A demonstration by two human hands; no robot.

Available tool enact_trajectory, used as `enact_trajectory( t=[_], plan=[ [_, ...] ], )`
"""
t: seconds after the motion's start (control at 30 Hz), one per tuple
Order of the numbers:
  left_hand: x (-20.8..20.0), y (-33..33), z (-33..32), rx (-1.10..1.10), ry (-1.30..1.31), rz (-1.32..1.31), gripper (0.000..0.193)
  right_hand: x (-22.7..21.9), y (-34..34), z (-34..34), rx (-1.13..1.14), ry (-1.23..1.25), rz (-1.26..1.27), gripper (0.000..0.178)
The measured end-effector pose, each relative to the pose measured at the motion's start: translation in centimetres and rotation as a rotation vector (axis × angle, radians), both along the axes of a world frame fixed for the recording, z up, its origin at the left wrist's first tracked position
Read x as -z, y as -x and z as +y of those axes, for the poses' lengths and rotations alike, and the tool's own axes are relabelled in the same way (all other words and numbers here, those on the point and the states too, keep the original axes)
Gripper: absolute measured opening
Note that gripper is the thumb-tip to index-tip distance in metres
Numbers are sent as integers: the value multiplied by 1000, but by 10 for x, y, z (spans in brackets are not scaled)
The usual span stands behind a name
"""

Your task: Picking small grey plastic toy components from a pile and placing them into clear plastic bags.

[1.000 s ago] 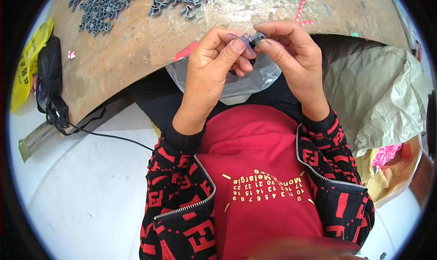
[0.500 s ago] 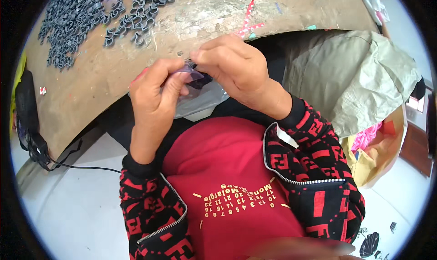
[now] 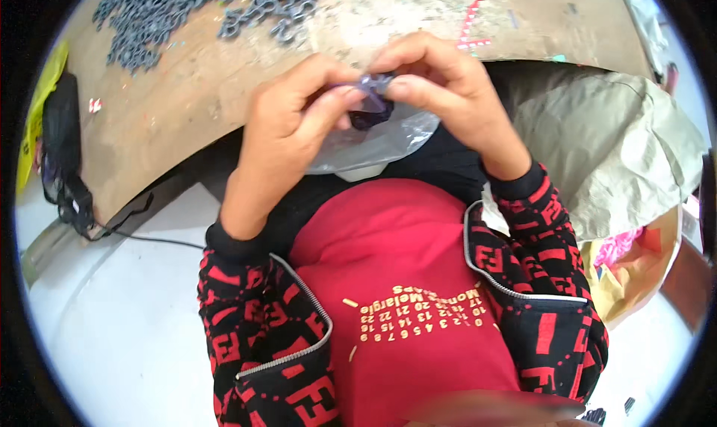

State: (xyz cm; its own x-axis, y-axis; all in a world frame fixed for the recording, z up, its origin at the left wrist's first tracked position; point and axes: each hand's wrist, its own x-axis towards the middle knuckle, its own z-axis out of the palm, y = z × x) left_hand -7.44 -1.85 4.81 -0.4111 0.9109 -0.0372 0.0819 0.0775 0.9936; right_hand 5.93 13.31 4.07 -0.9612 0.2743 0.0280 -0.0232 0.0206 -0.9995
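Observation:
My left hand [image 3: 295, 121] and my right hand [image 3: 463, 91] meet over my lap at the table's near edge. Between their fingertips is a thin, see-through purple piece [image 3: 367, 97], pinched by thumb and forefinger on the left. A small greyish part [image 3: 379, 82] shows at the right fingertips, partly covered and too blurred to name. Just beneath lies something dark purple [image 3: 371, 118]. A clear plastic bag [image 3: 403, 139] spreads across my lap under both hands.
Many small dark grey curved clips [image 3: 160, 16] lie piled on the worn table [image 3: 194, 102], far left. A red dotted strip [image 3: 469, 25] lies farther right. Pale cloth [image 3: 597, 143] drapes at right above a yellow bag [image 3: 642, 270]. A black cable [image 3: 164, 240] runs at left.
Both hands have shifted right in the picture, and the view itself has moved. My right hand has turned, so its thumb now shows against the piece. More of the clear bag is visible.

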Motion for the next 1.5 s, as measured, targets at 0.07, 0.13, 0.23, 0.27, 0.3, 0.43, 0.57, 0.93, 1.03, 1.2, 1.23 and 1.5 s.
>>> enact_trajectory(
  t=[0.07, 0.13, 0.23, 0.27, 0.3, 0.43, 0.57, 0.93, 1.03, 1.2, 1.23, 1.5],
  plan=[
    [6, 0, 2, 12, -5, -56, 10, -1, -2, 3, -38, 160, -38, 17],
    [11, 1, 0, 87, 46, -192, 10, 3, -1, 2, -67, 195, -58, 17],
    [12, -1, -1, 100, 35, -250, 11, 8, -3, 2, -88, 248, -86, 18],
    [9, -1, -3, 80, 41, -219, 10, 9, -2, 0, -82, 279, -88, 19],
    [5, -3, -3, 72, 46, -215, 10, 7, -3, -1, -90, 285, -84, 19],
    [4, -1, -1, 112, -145, 295, 6, 6, -6, 0, -178, 410, -60, 25],
    [-4, 2, -4, 221, 51, 1, 9, -9, -5, 9, -285, 260, -146, 24],
    [-11, 4, -4, 283, 77, -156, 8, -9, -6, 5, -331, 180, -77, 25],
    [-15, 4, -4, 286, -193, 596, 11, 3, -9, -7, -266, 443, -110, 29],
    [-20, 11, -7, 351, -60, 249, 7, -7, -3, 1, -340, -5, 33, 23],
    [-23, 12, -9, 388, 109, -19, 7, -22, 1, 8, -406, -252, 38, 21],
    [-13, 9, -10, 446, 100, -267, 12, -9, -3, 4, -420, -196, 63, 24]
  ],
)
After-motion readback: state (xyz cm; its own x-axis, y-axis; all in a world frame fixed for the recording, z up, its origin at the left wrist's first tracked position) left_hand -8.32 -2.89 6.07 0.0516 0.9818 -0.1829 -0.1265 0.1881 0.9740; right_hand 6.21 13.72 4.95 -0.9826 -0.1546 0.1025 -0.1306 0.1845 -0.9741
